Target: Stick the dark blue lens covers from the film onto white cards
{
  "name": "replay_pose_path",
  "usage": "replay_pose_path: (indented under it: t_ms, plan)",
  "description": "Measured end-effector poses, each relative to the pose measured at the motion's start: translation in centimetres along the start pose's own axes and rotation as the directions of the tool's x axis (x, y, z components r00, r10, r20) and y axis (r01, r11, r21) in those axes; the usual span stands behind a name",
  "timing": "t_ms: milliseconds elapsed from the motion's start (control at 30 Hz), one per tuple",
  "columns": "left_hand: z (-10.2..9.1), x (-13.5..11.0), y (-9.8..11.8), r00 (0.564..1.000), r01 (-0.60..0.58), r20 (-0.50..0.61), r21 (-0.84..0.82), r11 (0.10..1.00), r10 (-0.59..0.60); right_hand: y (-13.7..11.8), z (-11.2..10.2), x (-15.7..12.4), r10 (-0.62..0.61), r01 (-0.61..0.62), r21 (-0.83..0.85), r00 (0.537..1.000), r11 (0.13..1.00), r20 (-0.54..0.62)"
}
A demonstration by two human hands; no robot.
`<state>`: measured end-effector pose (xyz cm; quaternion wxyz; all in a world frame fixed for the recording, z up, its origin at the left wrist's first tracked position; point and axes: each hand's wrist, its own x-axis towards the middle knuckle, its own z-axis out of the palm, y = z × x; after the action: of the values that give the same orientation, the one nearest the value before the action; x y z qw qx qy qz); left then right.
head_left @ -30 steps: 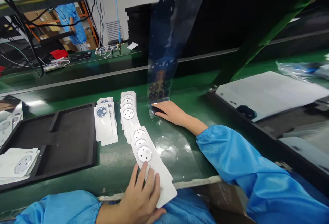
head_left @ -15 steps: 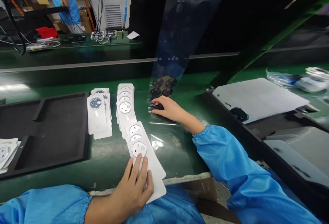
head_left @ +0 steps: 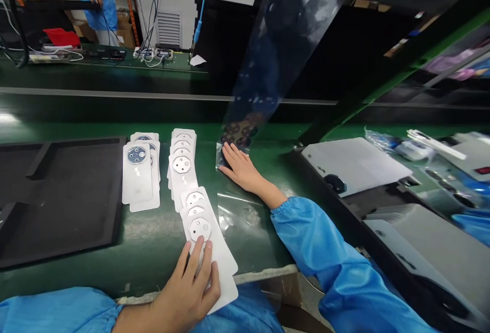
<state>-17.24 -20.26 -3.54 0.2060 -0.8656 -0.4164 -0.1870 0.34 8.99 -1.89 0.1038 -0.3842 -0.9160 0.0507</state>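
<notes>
My left hand (head_left: 191, 282) lies with fingers spread on the nearest white phone back panel (head_left: 220, 256), whose lower end juts past the table's front edge. Its round camera plate (head_left: 199, 228) shows just above my fingertips. Behind it, more white panels (head_left: 184, 182) overlap in a fanned column. My right hand (head_left: 242, 171) rests flat, fingers stretched, on the lower end of a clear film strip (head_left: 250, 88). Dark round pieces sit on the strip just beyond my fingers, and it rises away towards the top of the view.
A stack of panels with dark camera plates (head_left: 138, 177) lies left of the column. Beyond it is a black divided tray (head_left: 72, 195). On the right, another black tray (head_left: 350, 210) holds grey-white panels (head_left: 356, 164). A person in blue (head_left: 100, 6) stands far back.
My right hand's fingers have gone from bent at the strip's end to lying flat on it. My left hand stays on the panels. The whole view has shifted slightly.
</notes>
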Motion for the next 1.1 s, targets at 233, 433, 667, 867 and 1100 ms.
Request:
replay_pose_path:
  t_ms: [233, 433, 667, 867, 1100]
  plan:
    - [0.1, 0.1, 0.0, 1.000, 0.002, -0.018, 0.003, 1.000, -0.002, 0.4, 0.1, 0.0, 0.054, -0.041, 0.092, 0.988, 0.995, -0.143]
    - [0.3, 0.1, 0.1, 0.998, 0.004, -0.059, -0.012, 1.000, -0.004, -0.2, 0.0, 0.0, 0.074, -0.044, 0.130, 0.969, 0.990, -0.237]
    - [0.2, 0.3, 0.0, 0.998, 0.003, -0.057, -0.010, 1.000, -0.004, -0.9, -0.6, -0.2, 0.153, -0.095, 0.243, 0.961, 0.965, -0.232]
    - [0.4, 0.2, 0.1, 0.998, 0.008, -0.063, -0.012, 1.000, -0.008, -1.2, -1.5, -0.6, 0.103, -0.047, 0.207, 0.957, 0.977, -0.272]
    - [0.5, 0.2, 0.1, 0.997, 0.007, -0.071, -0.022, 1.000, -0.009, -1.4, -1.8, -1.3, -0.001, 0.024, 0.064, 0.942, 0.998, -0.336]
